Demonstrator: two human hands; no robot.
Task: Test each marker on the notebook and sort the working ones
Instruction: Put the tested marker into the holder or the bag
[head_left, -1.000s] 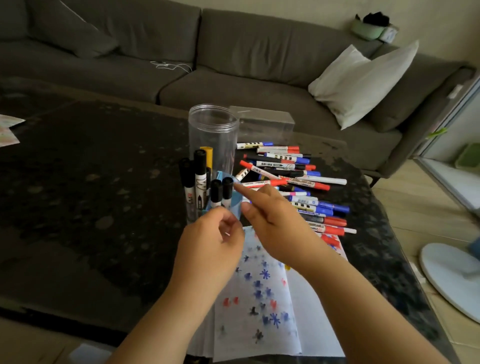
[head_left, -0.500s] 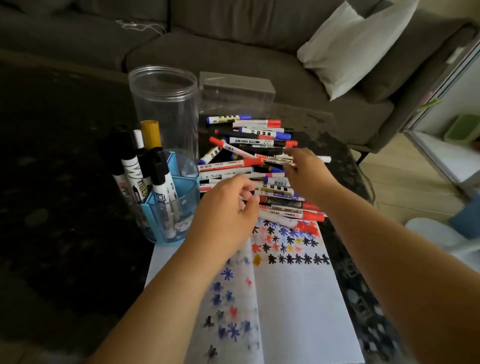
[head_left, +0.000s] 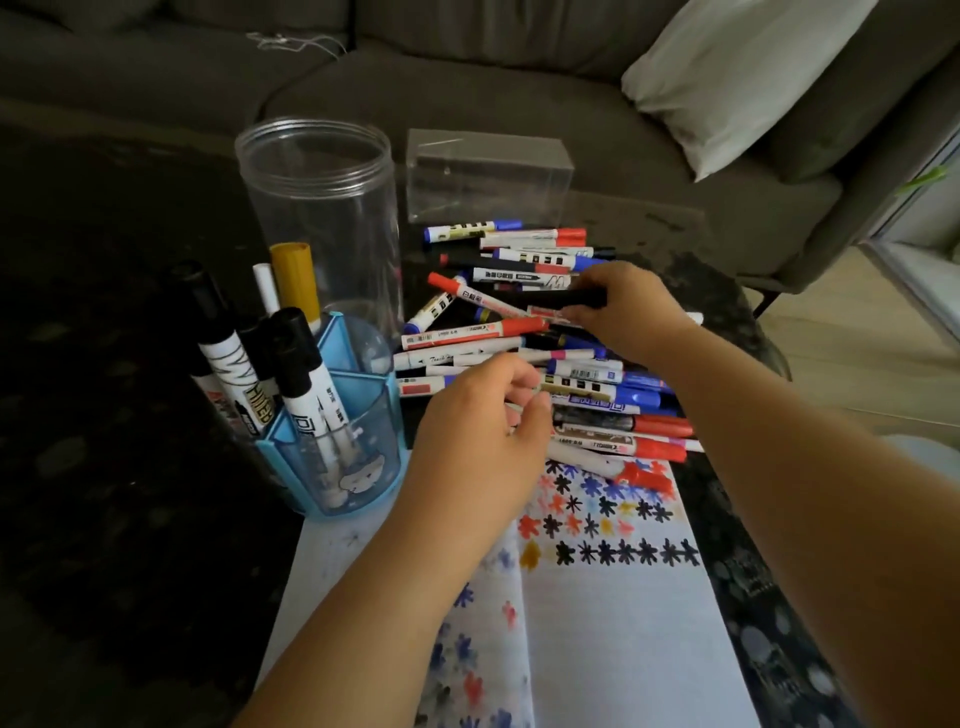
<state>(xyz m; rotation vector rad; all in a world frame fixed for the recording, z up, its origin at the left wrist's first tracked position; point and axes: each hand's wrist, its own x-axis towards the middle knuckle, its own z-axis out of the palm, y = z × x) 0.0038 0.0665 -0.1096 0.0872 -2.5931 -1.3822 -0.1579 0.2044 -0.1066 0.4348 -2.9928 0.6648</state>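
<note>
Markers (head_left: 540, 332) are heaped in a loose pile on the dark table (head_left: 119, 395), just beyond the top edge of the open notebook (head_left: 623, 623); most are white-barrelled with red, blue or black caps and lie roughly crosswise. A black marker (head_left: 550, 299) is gripped at its right end by the right hand (head_left: 623, 312), fingers curled round it, and is held level over the pile. The left hand (head_left: 483, 436) is held at the near edge of the pile with fingers curled; whether anything is pinched in them cannot be told, since the fingertips are blurred and turned away. Several black-capped markers and one yellow-capped marker are stood upright in a blue divided holder (head_left: 332, 447) to the left of the notebook. A tall clear jar (head_left: 322, 208) is seen behind the holder, and a clear box (head_left: 488, 176) behind the pile. Rows of black, red, blue and yellow star-like scribbles are spread across the notebook's pages. The notebook's lower part is cut off by the frame and partly covered by both forearms. Print on the barrels is too small to be read.
</note>
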